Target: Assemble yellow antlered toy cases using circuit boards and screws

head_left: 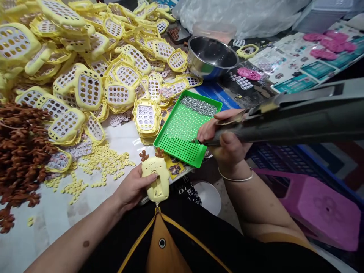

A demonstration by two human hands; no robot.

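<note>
My left hand (133, 188) is closed around a yellow toy phone shell (156, 176) with two brown antlers on top, held at the table's near edge. My right hand (226, 142) grips the dark barrel of a power screwdriver (287, 123) that runs off to the right. Its tip rests at the right edge of a green perforated screw tray (182, 142). A band of small silver screws (199, 106) lies along the tray's far end. A thin bangle circles my right wrist.
A big heap of yellow toy shells (91, 64) fills the table's far left. Brown antler pieces (19, 151) pile at the left edge. Small yellow buttons (102, 161) are scattered in front. A steel bowl (212, 57), pink parts (248, 74) and a pink stool (321, 208) stand right.
</note>
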